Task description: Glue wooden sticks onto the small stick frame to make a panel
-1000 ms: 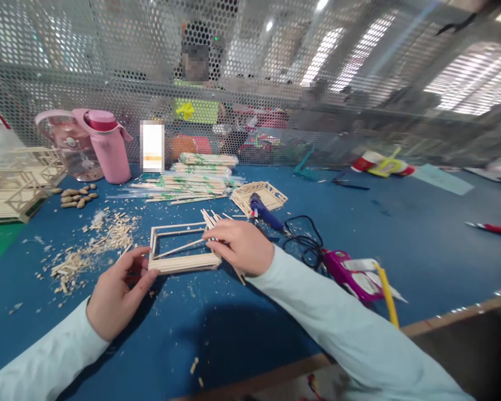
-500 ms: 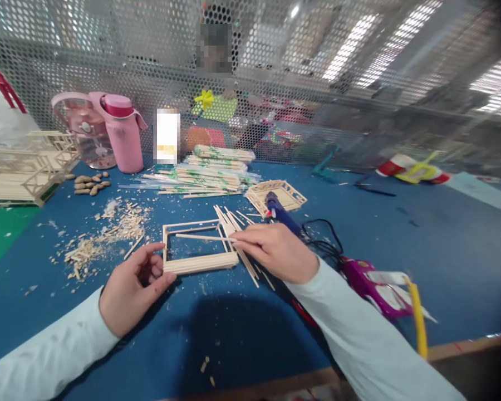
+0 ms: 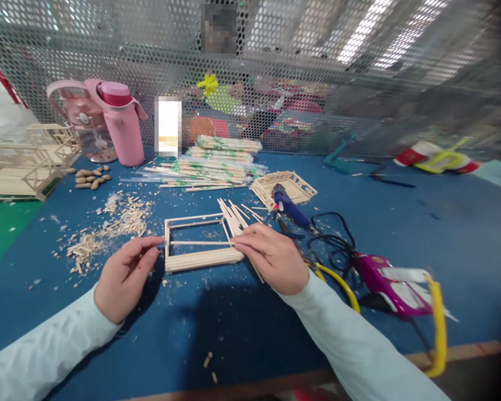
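Observation:
A rectangular frame of thin wooden sticks (image 3: 200, 257) lies flat on the blue table (image 3: 401, 223). One loose stick (image 3: 198, 243) lies across the frame from side to side. My left hand (image 3: 125, 275) pinches the stick's left end at the frame's left edge. My right hand (image 3: 271, 256) pinches its right end at the frame's right edge. A fan of spare sticks (image 3: 234, 214) rests just behind my right hand.
A blue glue gun (image 3: 288, 205) with a black cord lies right of the frame, beside a small stick tray (image 3: 298, 186). Wood chips (image 3: 108, 225), wrapped stick bundles (image 3: 209, 167), a pink bottle (image 3: 123, 125), a stick model (image 3: 20, 167) and purple-yellow cutters (image 3: 396, 278) surround it. Mesh wall behind.
My right hand brought the loose stick from a slant inside the frame to lie level across it. My left hand shifted from the frame's corner to pinch the stick's left end.

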The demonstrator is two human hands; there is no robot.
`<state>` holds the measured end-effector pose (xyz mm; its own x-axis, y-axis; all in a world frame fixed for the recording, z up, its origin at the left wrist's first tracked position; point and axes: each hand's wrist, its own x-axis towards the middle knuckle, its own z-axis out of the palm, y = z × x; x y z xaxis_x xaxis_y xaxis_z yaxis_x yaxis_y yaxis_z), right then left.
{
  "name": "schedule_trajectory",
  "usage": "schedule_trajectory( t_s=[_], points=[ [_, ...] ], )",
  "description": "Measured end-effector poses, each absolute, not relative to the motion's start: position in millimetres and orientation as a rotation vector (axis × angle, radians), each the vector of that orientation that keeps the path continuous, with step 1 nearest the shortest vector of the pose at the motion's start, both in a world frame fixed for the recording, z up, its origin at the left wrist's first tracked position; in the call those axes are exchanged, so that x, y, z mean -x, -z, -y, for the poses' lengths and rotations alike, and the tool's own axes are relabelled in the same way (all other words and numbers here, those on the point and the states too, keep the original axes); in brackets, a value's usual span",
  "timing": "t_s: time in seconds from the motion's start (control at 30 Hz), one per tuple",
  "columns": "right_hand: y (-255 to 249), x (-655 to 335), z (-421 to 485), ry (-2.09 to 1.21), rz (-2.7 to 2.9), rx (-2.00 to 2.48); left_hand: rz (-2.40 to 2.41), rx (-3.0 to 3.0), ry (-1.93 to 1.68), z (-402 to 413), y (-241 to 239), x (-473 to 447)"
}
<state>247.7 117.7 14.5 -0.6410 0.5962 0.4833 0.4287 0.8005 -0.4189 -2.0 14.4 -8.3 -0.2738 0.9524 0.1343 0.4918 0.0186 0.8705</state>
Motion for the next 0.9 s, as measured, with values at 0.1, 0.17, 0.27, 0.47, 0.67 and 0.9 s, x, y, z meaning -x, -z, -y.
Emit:
schedule_trajectory(
  t_s=[0.1, 0.17, 0.27, 0.47, 0.67, 0.9],
  points=[
    [-10.9, -246.5, -118.5, -0.395, 2.399, 0.728, -1.778, -1.564, -1.184, -14.0, 6.7, 0.7],
    [-10.3, -245.6, -118.9, -0.41, 2.426, 0.734, -1.756, -1.613, -1.188, -14.0, 5.1, -0.5],
    [-11.3, -244.1, -119.5, -0.429, 2.448, 0.749, -1.736, -1.632, -1.199, -15.1, 3.1, -2.1],
    [-13.5, -243.1, -118.6, -0.477, 2.447, 0.771, -1.744, -1.597, -1.164, -17.4, 2.4, -2.6],
    [-17.0, -248.2, -116.6, -0.578, 2.432, 0.818, -1.744, -1.59, -1.153, -16.7, 3.9, -1.8],
    [-18.3, -250.7, -120.2, -0.761, 2.297, 0.971, -1.698, -1.394, -1.188, -15.8, 7.7, -3.8]
  ],
)
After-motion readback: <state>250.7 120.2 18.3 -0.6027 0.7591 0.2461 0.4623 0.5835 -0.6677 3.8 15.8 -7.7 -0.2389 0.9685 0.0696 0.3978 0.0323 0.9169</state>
